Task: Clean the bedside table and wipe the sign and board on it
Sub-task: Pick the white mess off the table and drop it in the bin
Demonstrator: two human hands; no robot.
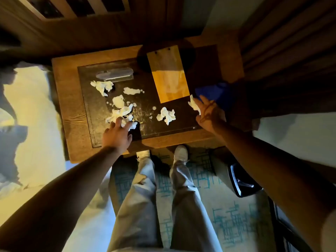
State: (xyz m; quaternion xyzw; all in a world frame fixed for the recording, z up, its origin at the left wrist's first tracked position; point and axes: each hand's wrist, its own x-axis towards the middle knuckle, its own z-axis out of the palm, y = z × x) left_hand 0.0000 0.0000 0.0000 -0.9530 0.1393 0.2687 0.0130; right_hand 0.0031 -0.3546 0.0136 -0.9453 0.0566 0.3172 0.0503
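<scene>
Your left hand (119,132) rests with fingers spread on the tissue clump (121,115) at the near left of the bedside table (71,99); curl them in and gather every scrap. Your right hand (207,113) pinches a tissue scrap (193,104) near the board (168,75). Take the middle wad (165,115) next. The sign (115,74) lies far left, and the blue cloth (216,92) waits at right.

A light wooden board (168,75) lies flat on the bedside table (71,99), left of a blue cloth (216,92).
</scene>
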